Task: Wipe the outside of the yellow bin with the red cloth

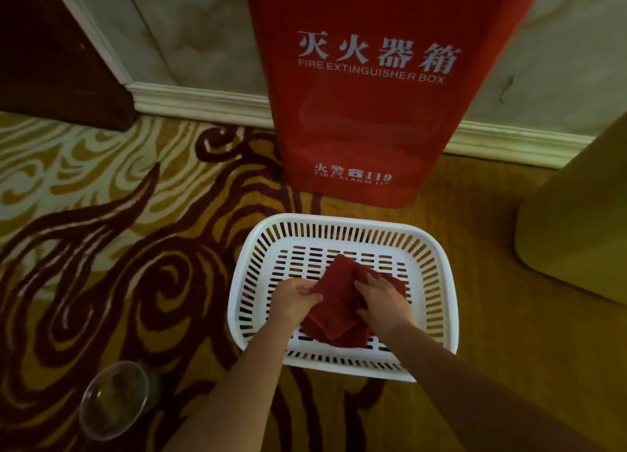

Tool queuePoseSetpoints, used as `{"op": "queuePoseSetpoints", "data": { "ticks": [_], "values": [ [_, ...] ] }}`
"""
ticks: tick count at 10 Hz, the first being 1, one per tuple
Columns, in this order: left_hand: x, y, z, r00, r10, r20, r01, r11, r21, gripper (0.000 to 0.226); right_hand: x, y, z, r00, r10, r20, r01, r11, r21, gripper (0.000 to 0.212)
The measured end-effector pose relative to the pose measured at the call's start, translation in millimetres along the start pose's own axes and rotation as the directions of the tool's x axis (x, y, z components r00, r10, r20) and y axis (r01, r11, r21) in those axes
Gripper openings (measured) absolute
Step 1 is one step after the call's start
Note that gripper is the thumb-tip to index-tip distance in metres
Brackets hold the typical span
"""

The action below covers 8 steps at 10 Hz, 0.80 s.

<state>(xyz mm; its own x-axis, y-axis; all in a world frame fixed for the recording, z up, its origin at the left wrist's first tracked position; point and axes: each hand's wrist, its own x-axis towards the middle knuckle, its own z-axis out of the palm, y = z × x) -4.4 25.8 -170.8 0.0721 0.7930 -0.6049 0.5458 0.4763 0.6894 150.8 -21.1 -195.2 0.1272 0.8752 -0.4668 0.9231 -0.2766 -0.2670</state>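
I see both hands gripping the folded red cloth (pixel 334 302) inside the white slotted plastic basket (pixel 342 229): left hand (pixel 295 299), right hand (pixel 383 299). The cloth's long axis runs diagonally; open patterned carpet (pixel 101 248) lies left, and the tall yellow bin (pixel 576 221) stands apart at the right edge.

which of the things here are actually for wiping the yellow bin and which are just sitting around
For the job:
- red cloth, in the white basket, gripped by both hands
- yellow bin, at the right edge, not yet touched
- left hand
- right hand

Lying about:
- white basket, only holds the cloth
- fire extinguisher box
- clear plastic cup on the carpet
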Motion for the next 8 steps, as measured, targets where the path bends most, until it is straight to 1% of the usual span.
{"op": "queuePoseSetpoints", "data": {
  "ticks": [1,3,4,5,6,7,8],
  "values": [
    [0.2,-1.1,0.1,1.0,-0.011,0.006,0.011,1.0,-0.008,0.029,4.3,-6.5,5.4,1.0,0.008,0.001,-0.008,0.998,-0.059,0.057],
    [-9.7,0.5,-17.2,0.995,-0.103,0.018,0.104,0.988,-0.115,0.032,7.4,-9.6,6.2,0.999,0.036,0.008,-0.035,0.996,-0.084,0.057],
    [-16.1,11.4,-31.2,0.997,-0.07,-0.043,0.065,0.992,-0.111,0.037,4.8,-12.0,-0.7,0.998,0.046,0.037,-0.043,0.995,-0.085,0.055],
    [-26.3,21.4,-38.6,0.998,0.043,-0.044,-0.046,0.995,-0.086,0.032,2.4,-17.3,-25.5,0.997,0.041,0.066,-0.039,0.999,-0.025,0.051],
    [-47.5,39.5,-49.8,0.991,0.127,-0.041,-0.127,0.992,-0.017,0.029,-13.4,-22.0,-55.5,1.0,0.022,0.0,-0.022,0.999,0.027,0.045],
    [-79.6,68.8,-62.0,0.985,0.162,-0.064,-0.165,0.985,-0.043,0.029,-44.9,-32.2,-96.0,0.993,-0.031,-0.118,0.043,0.994,0.096,0.043],
    [-121.3,111.9,-80.0,0.986,0.123,-0.109,-0.134,0.985,-0.106,0.024,-82.7,-46.4,-152.1,0.986,-0.038,-0.16,0.062,0.988,0.143,0.042]
  ]
}}
